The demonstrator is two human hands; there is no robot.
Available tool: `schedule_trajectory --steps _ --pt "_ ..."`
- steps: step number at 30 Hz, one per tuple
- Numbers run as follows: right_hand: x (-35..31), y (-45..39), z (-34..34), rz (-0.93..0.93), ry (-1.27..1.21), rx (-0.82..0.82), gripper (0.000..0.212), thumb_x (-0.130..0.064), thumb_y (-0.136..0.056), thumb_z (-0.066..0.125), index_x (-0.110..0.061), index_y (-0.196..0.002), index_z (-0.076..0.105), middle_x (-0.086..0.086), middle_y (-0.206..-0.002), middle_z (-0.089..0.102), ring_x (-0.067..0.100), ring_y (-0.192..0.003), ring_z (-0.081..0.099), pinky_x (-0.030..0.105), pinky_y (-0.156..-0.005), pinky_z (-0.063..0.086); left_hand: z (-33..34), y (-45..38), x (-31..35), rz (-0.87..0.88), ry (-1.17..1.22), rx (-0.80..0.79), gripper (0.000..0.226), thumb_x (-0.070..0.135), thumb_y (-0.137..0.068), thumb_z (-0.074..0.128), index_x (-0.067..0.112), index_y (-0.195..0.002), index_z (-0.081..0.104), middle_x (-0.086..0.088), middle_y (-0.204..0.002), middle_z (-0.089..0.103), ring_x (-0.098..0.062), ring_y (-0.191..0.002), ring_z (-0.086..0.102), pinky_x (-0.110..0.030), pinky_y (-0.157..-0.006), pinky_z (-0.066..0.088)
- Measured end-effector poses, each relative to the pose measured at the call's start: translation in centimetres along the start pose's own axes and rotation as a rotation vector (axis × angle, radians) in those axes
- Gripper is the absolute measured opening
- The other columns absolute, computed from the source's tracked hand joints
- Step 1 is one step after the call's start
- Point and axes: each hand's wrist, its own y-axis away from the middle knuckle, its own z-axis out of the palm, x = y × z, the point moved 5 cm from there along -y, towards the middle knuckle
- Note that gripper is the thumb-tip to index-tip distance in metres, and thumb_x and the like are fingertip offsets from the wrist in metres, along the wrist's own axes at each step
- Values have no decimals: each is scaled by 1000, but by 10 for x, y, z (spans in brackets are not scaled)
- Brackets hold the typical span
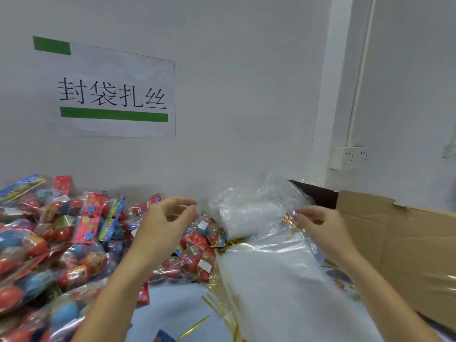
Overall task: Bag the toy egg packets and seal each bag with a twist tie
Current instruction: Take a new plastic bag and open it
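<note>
While both hands' fingers pinch the clear bag (249, 213), left hand (170, 218) and right hand (318, 223) should spread its mouth wide before loading the egg packets (74, 230).

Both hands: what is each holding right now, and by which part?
Both pinch the same clear bag: left hand its left top edge, right hand its right top edge.

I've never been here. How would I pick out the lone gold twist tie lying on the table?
Start at the tall stack of clear plastic bags in the middle, below the right hand. Look to its lower left, onto the pale blue table. The gold twist tie lies there alone and slanted, apart from the ties tucked under the stack.
</note>
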Motion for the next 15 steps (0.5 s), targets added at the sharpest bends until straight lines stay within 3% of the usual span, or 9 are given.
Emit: schedule_trajectory --steps 1,3,5,7,9,12,15 --pt "1 10 29 -7 114 -234 13 -20 -90 72 -22 -103 75 -4 -102 76 6 -88 71 22 -80 54 3 1 0 -3 -19 -29 11 25 -95 63 33 -100 70 12 -88 76 -1 -84 69 -11 -66 51" --pt "11 34 84 -2 390 -660 46 -39 -87 74 -24 -130 65 -11 -130 63 2 -113 62 17 -94 47 7 3 -2 -4 -59 -77 11 25 -96 63 34 -98 69 9 -87 75 -4 -83 70 -15 -67 55" --pt "25 49 117 -22 652 -842 75 -56 -87 67 -28 -152 40 -12 -155 38 12 -142 37 27 -115 31 10 5 -6 -12 -96 -108 11 27 -96 62 36 -96 68 6 -88 74 -5 -83 69 -17 -69 57" --pt "29 50 130 -26 708 -773 70 -60 -88 63 -32 -149 42 -8 -158 35 18 -145 33 35 -117 29 12 5 -9 -15 -132 -121 10 29 -96 62 37 -96 68 7 -91 73 -4 -82 67 -14 -65 55" --pt "27 45 129 3 634 -598 43 -54 -86 69 -39 -126 63 -6 -141 53 18 -129 50 32 -104 43 14 5 -12 -16 -161 -131 10 29 -96 62 36 -99 69 9 -94 72 -3 -81 67 -13 -65 54" --pt "27 42 127 -37 600 -483 11 -37 -89 67 -37 -97 76 -8 -112 67 16 -113 57 33 -89 50 16 5 -16 -24 -180 -156 12 30 -97 61 36 -102 70 11 -98 71 -3 -86 67 -22 -75 57" --pt "23 32 122 -65 489 -358 13 -25 -91 66 -29 -89 78 -7 -99 73 16 -105 63 35 -87 53 18 5 -16 -21 -194 -144 12 30 -97 60 36 -100 70 14 -96 71 -2 -86 66 -23 -75 57"
